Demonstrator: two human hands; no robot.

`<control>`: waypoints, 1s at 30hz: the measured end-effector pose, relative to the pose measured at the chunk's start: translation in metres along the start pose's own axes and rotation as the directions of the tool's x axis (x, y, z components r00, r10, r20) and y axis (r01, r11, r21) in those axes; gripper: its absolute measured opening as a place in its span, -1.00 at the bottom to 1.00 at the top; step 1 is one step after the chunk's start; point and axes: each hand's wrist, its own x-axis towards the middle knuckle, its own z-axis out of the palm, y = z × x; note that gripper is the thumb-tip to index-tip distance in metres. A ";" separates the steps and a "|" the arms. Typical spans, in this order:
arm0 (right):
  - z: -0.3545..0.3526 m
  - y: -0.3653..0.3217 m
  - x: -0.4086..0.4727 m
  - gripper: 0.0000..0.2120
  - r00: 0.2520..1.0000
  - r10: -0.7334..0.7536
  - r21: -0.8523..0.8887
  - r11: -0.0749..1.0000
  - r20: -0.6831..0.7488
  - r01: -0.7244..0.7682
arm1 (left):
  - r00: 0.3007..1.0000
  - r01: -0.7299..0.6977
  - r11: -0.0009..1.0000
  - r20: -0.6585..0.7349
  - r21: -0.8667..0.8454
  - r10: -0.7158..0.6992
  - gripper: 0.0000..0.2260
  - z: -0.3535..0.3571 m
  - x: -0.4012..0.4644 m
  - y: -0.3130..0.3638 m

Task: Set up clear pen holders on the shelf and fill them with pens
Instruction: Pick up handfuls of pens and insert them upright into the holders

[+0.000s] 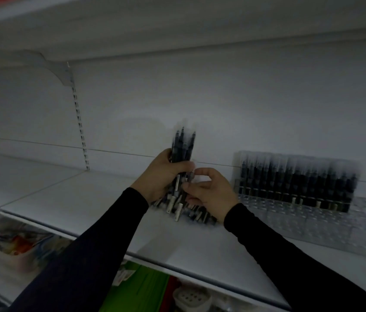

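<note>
My left hand [158,176] grips an upright bundle of black pens [183,147] above the white shelf [87,199]. My right hand [209,190] pinches a pen at the lower part of that bundle with thumb and fingertips. More pens [191,213] lie in a loose heap on the shelf just under both hands. To the right stands a clear pen holder [312,221] with many small slots; its back rows are filled with black pens [296,179], its front rows hold none.
The shelf's back wall carries a slotted upright [80,124] and a bracket at the upper left. Another shelf board hangs overhead. Below the front edge sit a plastic tub of goods [13,242] and green packaging [141,287].
</note>
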 end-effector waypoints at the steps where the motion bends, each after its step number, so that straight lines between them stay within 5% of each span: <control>1: -0.008 -0.003 -0.004 -0.65 1.000 -0.002 -0.019 1.000 -0.008 0.001 | 1.000 -0.012 1.000 0.021 0.009 0.012 -0.70 0.006 0.000 0.001; 7: -0.077 -0.023 -0.034 -0.78 0.985 -0.125 -0.177 0.979 -0.118 0.103 | 0.993 -0.059 0.998 0.100 -0.028 0.061 -0.80 0.042 0.000 0.008; 11: -0.142 -0.041 -0.053 -0.86 0.932 -0.233 -0.149 0.969 -0.277 0.198 | 0.982 -0.087 0.994 0.165 -0.060 0.096 -0.85 0.084 0.000 0.006; 15: -0.206 -0.055 -0.077 -0.86 0.845 -0.332 -0.326 0.924 -0.418 0.201 | 0.968 -0.116 0.987 0.212 -0.109 0.137 -0.86 0.134 -0.002 0.002; 19: -0.262 -0.060 -0.088 -0.93 0.709 -0.435 -0.525 0.844 -0.554 0.108 | 0.958 -0.090 0.974 0.250 -0.207 0.142 -0.84 0.178 0.001 -0.004; 23: -0.297 -0.061 -0.088 -0.75 0.631 -0.488 -0.659 0.751 -0.603 -0.049 | 0.943 -0.050 0.966 0.305 -0.254 0.129 -0.84 0.209 0.001 -0.009; 30: -0.317 -0.044 -0.070 -0.75 0.674 -0.475 -0.718 0.686 -0.566 -0.119 | 0.927 0.008 0.962 0.363 -0.272 0.095 -0.82 0.216 0.007 -0.024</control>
